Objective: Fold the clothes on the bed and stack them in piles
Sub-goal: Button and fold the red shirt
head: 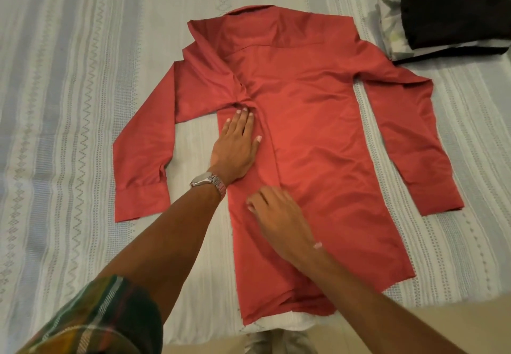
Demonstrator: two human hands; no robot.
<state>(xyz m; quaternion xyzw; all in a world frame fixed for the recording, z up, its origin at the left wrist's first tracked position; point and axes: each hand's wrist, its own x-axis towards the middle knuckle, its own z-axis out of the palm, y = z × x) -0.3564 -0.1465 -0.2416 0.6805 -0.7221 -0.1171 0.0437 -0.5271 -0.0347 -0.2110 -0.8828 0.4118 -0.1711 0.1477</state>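
Note:
A red long-sleeved shirt (pixel 318 121) lies face down on the bed, collar at the far end, both sleeves spread out to the sides. Its left side panel is folded in over the back, making a long crease down the body. My left hand (pixel 237 143), with a metal watch on the wrist, presses flat on the fold near the left armpit, fingers straight. My right hand (pixel 279 215) rests lower on the same fold, fingers bent down onto the fabric; whether they pinch it is unclear.
The bed carries a white bedspread (pixel 83 77) with grey zigzag stripes. A pile of dark clothes (pixel 453 8) sits at the far right corner on a light patterned cloth. The bed's near edge runs along the bottom of the view.

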